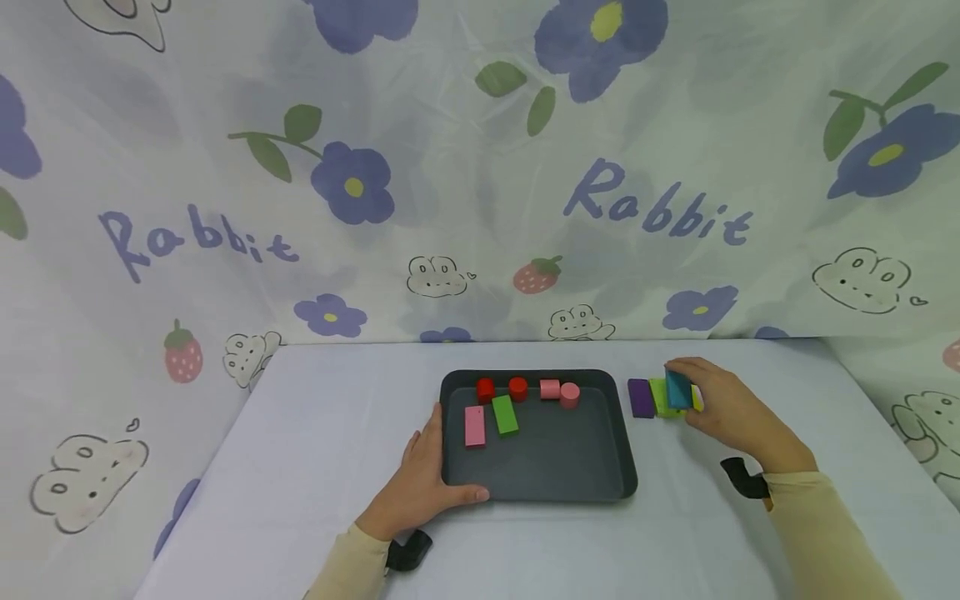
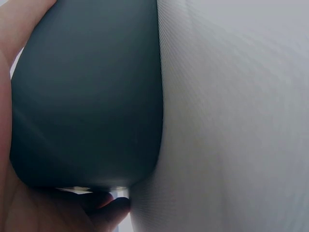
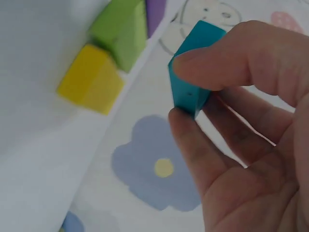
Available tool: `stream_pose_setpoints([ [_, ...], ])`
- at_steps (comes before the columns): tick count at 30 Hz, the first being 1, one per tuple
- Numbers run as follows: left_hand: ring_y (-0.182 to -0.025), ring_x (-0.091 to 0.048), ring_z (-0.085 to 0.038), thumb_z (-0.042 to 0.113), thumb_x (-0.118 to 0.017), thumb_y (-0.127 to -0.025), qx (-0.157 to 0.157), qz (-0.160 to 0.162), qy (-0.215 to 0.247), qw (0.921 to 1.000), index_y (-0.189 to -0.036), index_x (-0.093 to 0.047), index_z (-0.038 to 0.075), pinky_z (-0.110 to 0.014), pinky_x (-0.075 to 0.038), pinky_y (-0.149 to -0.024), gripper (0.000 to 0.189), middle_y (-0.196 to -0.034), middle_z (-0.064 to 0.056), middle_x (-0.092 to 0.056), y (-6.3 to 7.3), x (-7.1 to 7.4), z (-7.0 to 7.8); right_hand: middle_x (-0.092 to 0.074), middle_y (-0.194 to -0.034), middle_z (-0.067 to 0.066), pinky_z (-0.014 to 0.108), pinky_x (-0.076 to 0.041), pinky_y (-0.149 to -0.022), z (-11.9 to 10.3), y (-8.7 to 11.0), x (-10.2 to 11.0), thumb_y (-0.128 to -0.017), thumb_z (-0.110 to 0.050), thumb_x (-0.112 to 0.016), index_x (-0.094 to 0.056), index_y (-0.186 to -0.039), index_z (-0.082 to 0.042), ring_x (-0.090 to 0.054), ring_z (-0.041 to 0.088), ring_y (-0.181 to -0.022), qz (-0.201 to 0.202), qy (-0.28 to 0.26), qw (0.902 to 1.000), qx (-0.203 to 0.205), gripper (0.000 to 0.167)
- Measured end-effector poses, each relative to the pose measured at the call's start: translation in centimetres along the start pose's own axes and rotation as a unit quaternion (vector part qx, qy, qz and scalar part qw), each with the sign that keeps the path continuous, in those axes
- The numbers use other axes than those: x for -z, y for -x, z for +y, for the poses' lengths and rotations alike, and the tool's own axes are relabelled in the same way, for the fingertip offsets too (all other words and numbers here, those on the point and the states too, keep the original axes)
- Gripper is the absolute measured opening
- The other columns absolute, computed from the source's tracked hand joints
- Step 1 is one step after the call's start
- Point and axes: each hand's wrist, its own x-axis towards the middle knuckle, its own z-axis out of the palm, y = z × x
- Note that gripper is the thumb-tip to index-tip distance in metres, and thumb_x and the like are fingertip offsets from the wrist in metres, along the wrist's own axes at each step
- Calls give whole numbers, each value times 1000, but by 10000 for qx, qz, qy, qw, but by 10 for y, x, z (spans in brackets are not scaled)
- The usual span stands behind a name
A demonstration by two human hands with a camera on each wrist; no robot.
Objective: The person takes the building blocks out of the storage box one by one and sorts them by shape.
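Note:
My right hand (image 1: pixel 723 408) pinches a teal block (image 1: pixel 678 390) between thumb and fingers, raised above the table right of the tray. The right wrist view shows the teal block (image 3: pixel 190 92) upright in the fingertips. Below it a purple block (image 1: pixel 640 398), a lime green block (image 1: pixel 660 400) and a yellow block (image 1: pixel 698 398) lie in a row. My left hand (image 1: pixel 420 487) rests at the dark grey tray's (image 1: pixel 555 467) front left corner, fingers stretched along the left side, thumb along the front rim. From the left wrist, the tray's wall (image 2: pixel 91 96) fills much of the view.
Inside the tray, two red cylinders (image 1: pixel 518 388) and two pink cylinders (image 1: pixel 570 395) stand or lie along the back. A pink block (image 1: pixel 475 427) and a green block (image 1: pixel 506 416) lie in its left half. A patterned curtain (image 1: pixel 465 183) hangs behind the white table (image 1: pixel 315 433).

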Motion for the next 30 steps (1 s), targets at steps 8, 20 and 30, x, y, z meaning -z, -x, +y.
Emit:
stream_pose_setpoints([
  [8, -154, -10, -29, 64, -82, -71, 24, 7, -22, 10000, -160, 8, 2, -52, -2, -123, 141, -168, -11, -2, 0, 0, -2, -49, -140, 30, 63, -45, -100, 19, 0, 4, -75, 9, -75, -49, -138, 11, -52, 48, -123, -156, 22, 9999, -57, 68],
  [20, -154, -11, -29, 65, -82, -71, 74, 34, -40, 10000, -160, 7, 3, -53, -3, -123, 141, -168, -11, -4, 1, -2, -4, -47, -139, 34, 63, -47, -97, 48, 2, 9, -76, 8, -73, -47, -138, 13, -55, 50, -117, -327, -151, 9992, -158, 67],
  [30, -153, -12, -29, 65, -82, -71, 101, -4, -66, 9999, -160, 7, 2, -52, -3, -123, 141, -168, -12, -5, 1, -2, -2, -48, -134, 37, 66, -43, -99, 59, 0, 7, -73, 10, -74, -49, -134, 15, -50, 50, -118, -550, -93, 9981, -269, 67],
])
